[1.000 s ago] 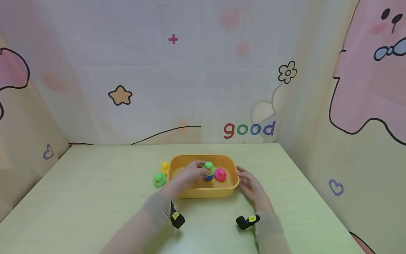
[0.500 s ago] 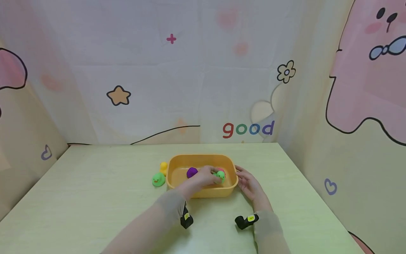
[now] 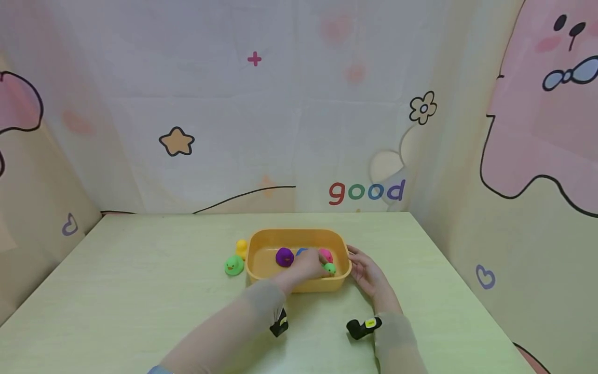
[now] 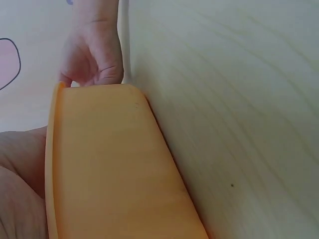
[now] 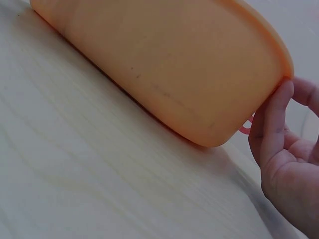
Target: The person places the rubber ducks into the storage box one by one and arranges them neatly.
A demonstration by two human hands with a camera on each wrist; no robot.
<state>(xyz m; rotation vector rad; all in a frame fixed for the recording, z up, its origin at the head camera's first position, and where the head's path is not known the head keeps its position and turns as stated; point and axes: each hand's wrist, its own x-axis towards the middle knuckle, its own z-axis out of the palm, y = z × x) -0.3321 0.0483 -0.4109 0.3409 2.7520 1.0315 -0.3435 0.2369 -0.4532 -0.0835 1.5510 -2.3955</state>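
- On the pale worktop [image 3: 140,291] stands an orange-yellow basin [image 3: 299,285], upright, holding several toy ducks.
- Inside it, by its near right corner, the left hand [image 3: 308,264] pinches a green duck [image 3: 329,268], whose head shows past the fingers; the thumb's place cannot be told.
- Outside its right end, the right hand [image 3: 369,272] rests its loosely bent fingers against the wall, just under the rim.
- Left of the left hand sits a purple duck [image 3: 284,257]; behind that hand, a blue toy [image 3: 301,251] is mostly hidden.
- Just beyond the green duck is a pink duck [image 3: 326,254], partly covered by the fingers.
- Beside the basin's left end, a second green duck [image 3: 234,265] sits nearer the person than a yellow toy [image 3: 241,248].
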